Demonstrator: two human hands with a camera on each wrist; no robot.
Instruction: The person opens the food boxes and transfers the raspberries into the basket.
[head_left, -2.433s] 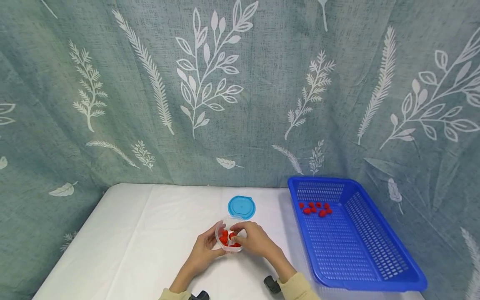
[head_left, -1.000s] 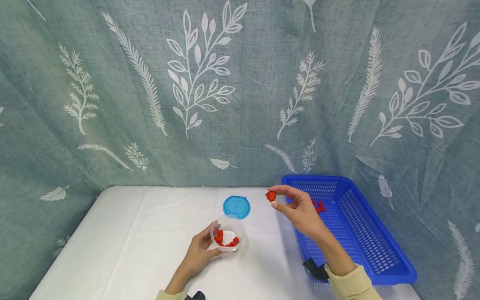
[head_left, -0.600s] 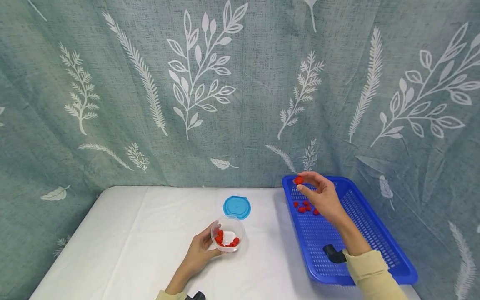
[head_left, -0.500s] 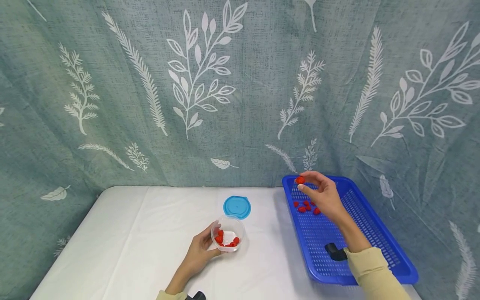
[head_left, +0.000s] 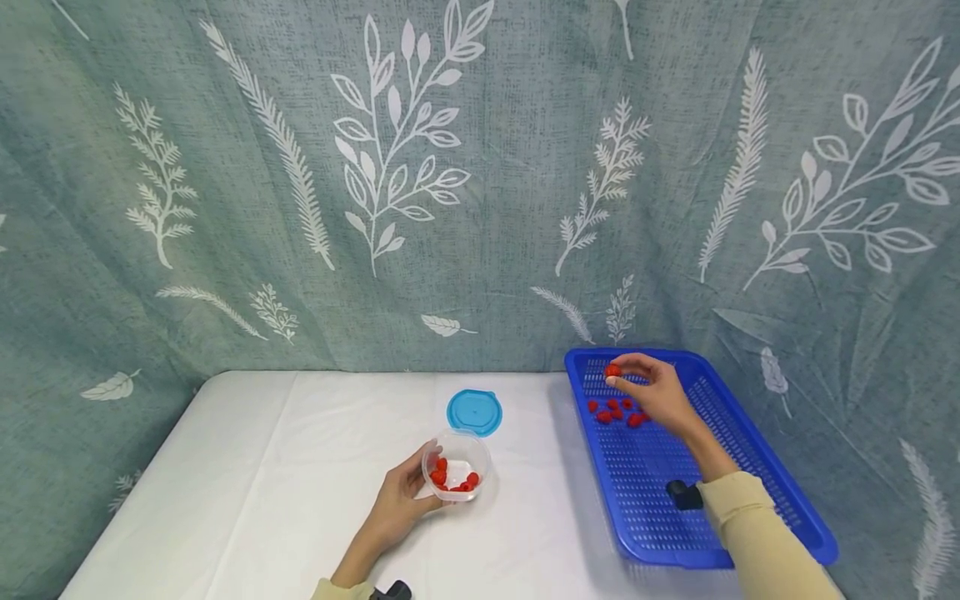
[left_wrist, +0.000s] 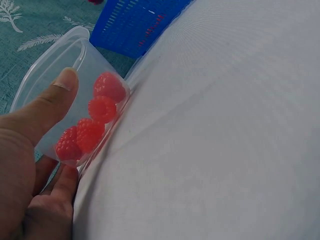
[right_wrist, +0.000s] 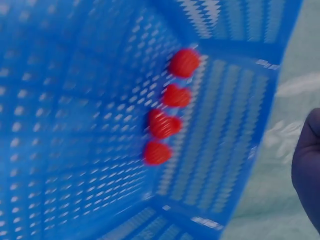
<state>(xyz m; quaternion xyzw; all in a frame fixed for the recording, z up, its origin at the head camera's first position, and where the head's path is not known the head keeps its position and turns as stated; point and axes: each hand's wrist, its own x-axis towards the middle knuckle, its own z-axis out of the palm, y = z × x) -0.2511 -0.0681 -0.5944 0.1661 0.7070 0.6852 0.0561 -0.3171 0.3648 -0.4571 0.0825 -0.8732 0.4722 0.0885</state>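
Rt wrist view blurred. Right hand (head_left: 654, 393) pinches raspberry (head_left: 613, 371) over basket (head_left: 757, 467); left hand (head_left: 401, 498) grips tub (head_left: 455, 467).

Red raspberries (head_left: 617, 409) lie in a bright blue perforated basket (head_left: 750, 467). A clear cup (head_left: 456, 467) holds more red ones. A light blue lid (head_left: 474, 412) lies on a white tablecloth (head_left: 262, 467). The teal curtain (head_left: 300, 167) bears white leaf prints.
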